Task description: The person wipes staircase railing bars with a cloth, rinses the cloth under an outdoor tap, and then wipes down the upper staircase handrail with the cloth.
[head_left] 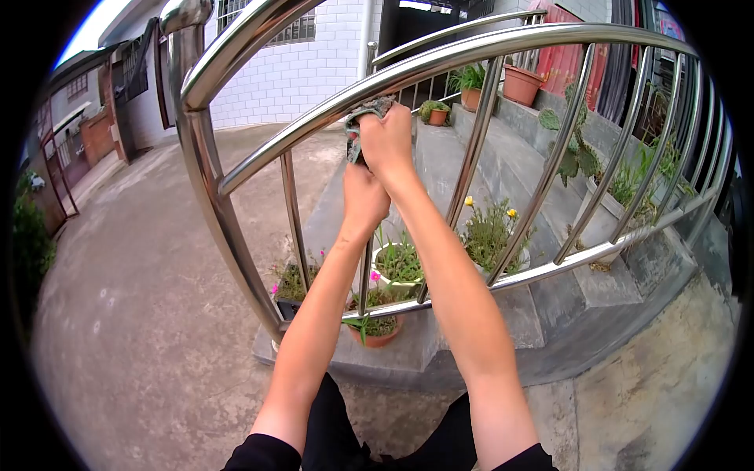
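As our right hand (386, 140) grips grey-green cloth (353, 143) at curved silver metal rail (440, 63), upper centre, our left hand (366, 198) clenches below, contents unclear.

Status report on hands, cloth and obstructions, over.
Right hand gripping grey cloth at curved rail. Left hand closed at cloth's lower end. Terracotta pot below, well clear of both hands.

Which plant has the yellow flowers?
The bushy one behind the shiny bars, just right of the right forearm. Its blooms are yellow; the other flowers nearby are pink.
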The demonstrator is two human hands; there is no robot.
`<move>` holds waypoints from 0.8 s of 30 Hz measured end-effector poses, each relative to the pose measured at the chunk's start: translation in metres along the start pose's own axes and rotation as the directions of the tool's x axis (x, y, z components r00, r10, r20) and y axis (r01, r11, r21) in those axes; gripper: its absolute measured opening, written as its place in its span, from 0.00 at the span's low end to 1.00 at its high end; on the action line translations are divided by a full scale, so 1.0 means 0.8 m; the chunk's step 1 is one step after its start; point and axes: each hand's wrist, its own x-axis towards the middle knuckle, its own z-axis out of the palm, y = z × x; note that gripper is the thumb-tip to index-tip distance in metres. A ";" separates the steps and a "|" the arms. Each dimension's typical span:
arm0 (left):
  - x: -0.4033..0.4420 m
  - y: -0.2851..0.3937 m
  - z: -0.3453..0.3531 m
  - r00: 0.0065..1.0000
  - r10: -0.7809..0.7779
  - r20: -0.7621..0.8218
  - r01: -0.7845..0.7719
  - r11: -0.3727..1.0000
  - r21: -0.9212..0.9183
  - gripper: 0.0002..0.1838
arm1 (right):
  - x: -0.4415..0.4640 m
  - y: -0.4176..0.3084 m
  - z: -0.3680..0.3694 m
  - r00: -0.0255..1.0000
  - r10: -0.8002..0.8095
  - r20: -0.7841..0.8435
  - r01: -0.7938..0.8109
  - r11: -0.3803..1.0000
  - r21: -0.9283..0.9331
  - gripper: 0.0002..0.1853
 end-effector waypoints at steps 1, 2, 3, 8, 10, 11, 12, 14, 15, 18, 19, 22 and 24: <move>-0.001 -0.002 0.001 1.000 -0.001 0.000 0.001 1.000 -0.001 0.13 | -0.002 -0.002 0.001 1.000 0.007 -0.008 -0.007 0.999 0.036 0.05; 0.000 -0.003 0.002 1.000 0.024 -0.017 -0.024 1.000 -0.015 0.13 | -0.002 -0.003 0.001 1.000 0.012 -0.018 -0.011 0.997 0.072 0.05; 0.000 -0.004 0.003 0.998 0.048 -0.034 -0.049 0.998 -0.029 0.13 | -0.003 -0.005 0.001 1.000 0.010 -0.020 -0.009 0.997 0.070 0.05; -0.006 0.003 0.001 1.000 0.013 -0.016 -0.014 0.998 -0.062 0.12 | -0.008 -0.008 0.002 0.998 0.060 -0.009 -0.059 0.994 0.094 0.05; -0.008 0.004 -0.001 1.000 -0.013 -0.005 0.013 0.998 -0.064 0.12 | -0.007 -0.004 0.002 0.998 0.056 -0.017 -0.055 0.995 0.081 0.05; -0.009 0.002 -0.002 0.999 -0.040 0.013 0.040 0.998 -0.054 0.12 | -0.008 0.001 0.002 0.998 0.055 -0.022 -0.053 0.996 0.070 0.05; -0.011 0.000 -0.003 0.997 -0.066 0.030 0.068 0.997 -0.043 0.12 | -0.010 0.007 0.002 0.998 0.055 -0.022 -0.053 0.996 0.069 0.05; -0.024 -0.003 -0.001 1.000 -0.008 0.003 0.008 0.995 -0.103 0.13 | -0.019 0.017 0.000 0.998 0.043 -0.036 -0.042 0.999 0.031 0.05; -0.031 -0.007 0.000 0.998 0.049 -0.031 -0.053 0.986 -0.158 0.13 | -0.025 0.024 -0.001 0.999 0.038 -0.037 -0.037 0.999 0.028 0.05; -0.053 -0.043 -0.008 0.999 -0.029 0.026 0.029 0.999 -0.020 0.13 | -0.056 0.038 -0.002 0.998 0.041 -0.044 -0.040 0.999 0.009 0.06; -0.060 -0.055 -0.008 0.999 -0.028 0.026 0.028 0.999 -0.024 0.13 | -0.066 0.039 -0.001 0.997 0.059 -0.053 -0.056 0.997 0.053 0.06; -0.088 -0.079 -0.008 0.999 -0.026 -0.030 0.022 0.995 -0.100 0.13 | -0.097 0.056 -0.004 0.994 0.102 -0.043 -0.098 0.992 0.083 0.06; -0.111 -0.088 -0.012 0.997 -0.077 -0.018 0.075 0.993 -0.096 0.13 | -0.119 0.073 -0.007 0.990 0.137 -0.021 -0.135 0.987 0.082 0.05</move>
